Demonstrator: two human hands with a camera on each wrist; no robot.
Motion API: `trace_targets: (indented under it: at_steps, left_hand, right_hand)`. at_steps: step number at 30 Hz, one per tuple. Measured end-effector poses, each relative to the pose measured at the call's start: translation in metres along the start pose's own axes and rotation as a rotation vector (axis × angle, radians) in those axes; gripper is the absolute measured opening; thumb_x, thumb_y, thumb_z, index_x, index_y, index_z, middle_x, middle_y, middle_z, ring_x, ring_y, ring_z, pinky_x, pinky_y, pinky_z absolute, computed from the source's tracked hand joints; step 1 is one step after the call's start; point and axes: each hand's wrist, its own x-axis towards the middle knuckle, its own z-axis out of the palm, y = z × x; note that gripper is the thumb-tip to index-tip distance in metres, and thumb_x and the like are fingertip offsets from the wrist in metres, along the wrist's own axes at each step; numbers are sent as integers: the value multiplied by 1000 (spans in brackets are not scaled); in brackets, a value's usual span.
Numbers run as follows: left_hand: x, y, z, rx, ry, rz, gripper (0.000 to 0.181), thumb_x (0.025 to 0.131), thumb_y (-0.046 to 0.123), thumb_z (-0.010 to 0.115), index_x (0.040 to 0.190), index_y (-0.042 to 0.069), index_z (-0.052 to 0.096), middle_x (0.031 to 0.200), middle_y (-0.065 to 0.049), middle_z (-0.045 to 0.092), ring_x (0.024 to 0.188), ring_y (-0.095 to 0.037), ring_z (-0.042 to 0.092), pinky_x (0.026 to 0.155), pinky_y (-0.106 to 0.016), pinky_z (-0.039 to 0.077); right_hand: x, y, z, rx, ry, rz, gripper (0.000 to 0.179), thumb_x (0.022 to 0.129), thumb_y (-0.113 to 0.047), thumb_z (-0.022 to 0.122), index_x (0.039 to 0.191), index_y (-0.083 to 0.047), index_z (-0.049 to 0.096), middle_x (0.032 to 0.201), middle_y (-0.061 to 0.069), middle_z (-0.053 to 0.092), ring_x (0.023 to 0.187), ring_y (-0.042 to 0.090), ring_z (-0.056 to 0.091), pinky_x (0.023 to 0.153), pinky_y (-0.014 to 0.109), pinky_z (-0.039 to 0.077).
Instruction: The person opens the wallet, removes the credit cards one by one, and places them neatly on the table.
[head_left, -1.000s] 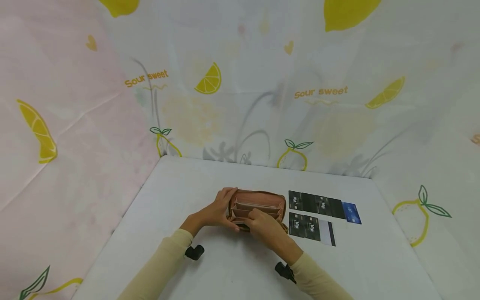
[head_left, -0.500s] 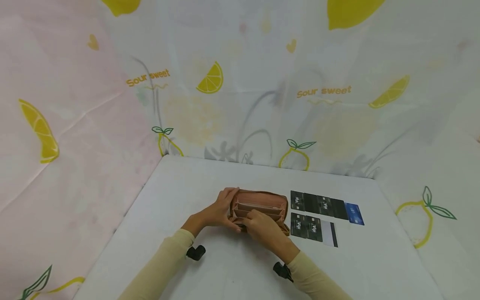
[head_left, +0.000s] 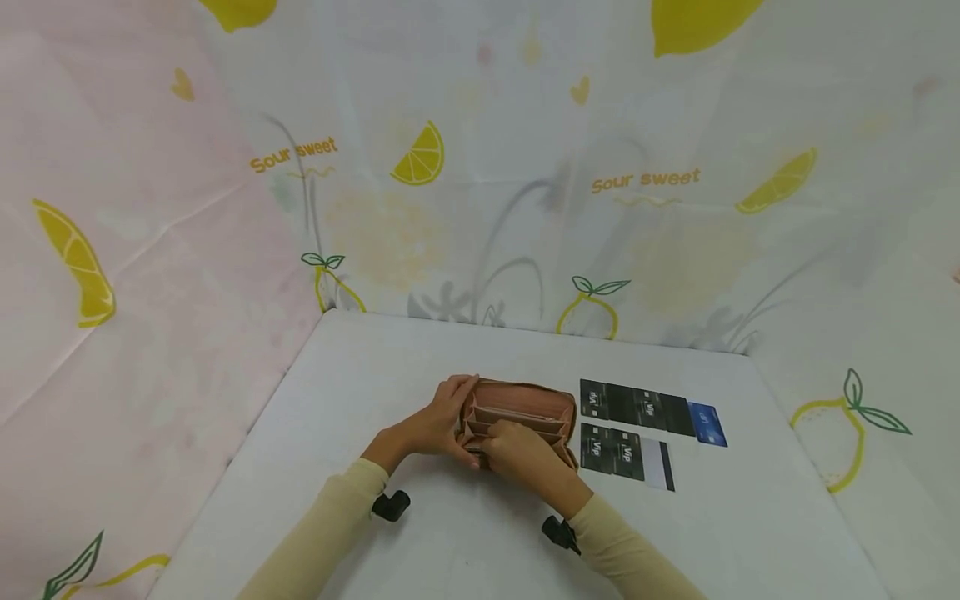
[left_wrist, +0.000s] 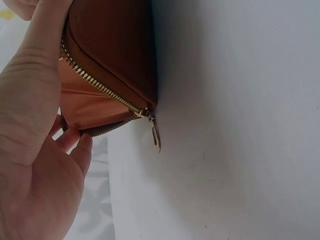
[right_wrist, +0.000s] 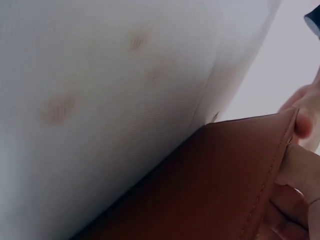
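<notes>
A brown zip-around wallet [head_left: 525, 398] lies spread on the white table, its pink-tan pockets facing up. My left hand [head_left: 438, 423] grips its left end, thumb on the near side and fingers at the far edge. In the left wrist view, a brass zipper and its pull hang from the wallet's corner beside the left hand [left_wrist: 40, 165]. My right hand [head_left: 525, 458] reaches into the near pockets with bent fingers. Its fingertips are hidden, and whether they pinch anything is unclear. In the right wrist view, the right hand [right_wrist: 302, 172] sits at the wallet's stitched edge.
Right of the wallet lie two rows of cards: black VIP cards [head_left: 595, 448], a blue card [head_left: 707, 423] at the far row's end, and a white card with a dark stripe [head_left: 655, 463]. Lemon-print cloth [head_left: 480, 208] encloses the table's back and sides.
My right hand has slid a little to the left along the near pockets, towards the left thumb. The left hand keeps its grip, and the cards have stayed in place.
</notes>
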Motion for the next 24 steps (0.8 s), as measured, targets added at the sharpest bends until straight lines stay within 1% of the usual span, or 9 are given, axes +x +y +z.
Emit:
trace_targets:
  at_steps: [3,7,10,12,14,15,19,21,24]
  left_hand:
    - [0,0,0,5,1,6,137,59,63,86,156,5,8,148,-11,19,132,-27,22,104,-43,36]
    - [-2,0,1,-20,-4,6,137,60,60,87,156,5,7,148,-12,19,132,-28,22,104,-45,37]
    - [-2,-1,1,-32,-11,7,137,60,61,86,157,7,5,150,-12,17,133,-28,21,104,-46,36]
    - [-1,-2,0,-35,-13,12,137,60,62,86,157,8,4,150,-12,16,134,-28,20,104,-47,36]
    - [0,-2,-1,-36,-14,8,138,59,62,86,157,8,4,151,-11,15,134,-28,20,105,-46,35]
    - [0,-2,-2,-40,-13,2,139,59,61,87,157,9,3,151,-11,15,134,-27,19,105,-46,35]
    - [0,-3,-3,-50,-5,-17,140,58,57,89,157,8,3,152,-11,14,133,-27,19,105,-47,34]
    - [0,-4,-3,-57,-5,-17,139,59,55,90,157,8,4,152,-11,14,133,-28,19,105,-49,34]
    - [-1,-4,-1,-59,-6,-11,137,60,54,90,157,8,4,152,-12,14,133,-29,19,105,-51,34]
  right_hand:
    - [-1,-1,0,-41,38,15,12,82,-24,80,75,-17,73,71,-4,57,64,9,56,61,21,49]
    - [-4,-2,-4,-16,96,12,11,80,-19,82,76,-13,72,71,-3,53,61,8,51,56,19,45]
    - [-7,-1,-10,56,168,38,10,76,-9,81,76,-11,71,70,-3,50,60,7,46,54,19,41]
    - [-8,-1,-15,111,227,61,12,72,-2,79,76,-10,71,69,-3,49,59,6,43,54,19,38]
    - [-8,0,-21,158,266,68,15,70,2,77,77,-9,71,69,-4,48,60,6,41,55,19,36]
    - [-8,0,-22,173,276,65,15,69,3,77,76,-10,70,69,-4,47,60,6,40,55,18,35]
    - [-8,2,-28,207,277,76,14,72,2,76,79,-9,72,69,-4,48,60,4,39,54,15,34]
    - [-10,5,-31,240,285,111,13,73,2,75,80,-9,73,69,-5,51,60,3,40,54,15,35]
    - [-16,13,-35,328,311,174,14,74,3,74,80,-9,73,69,-5,56,59,2,44,53,16,38]
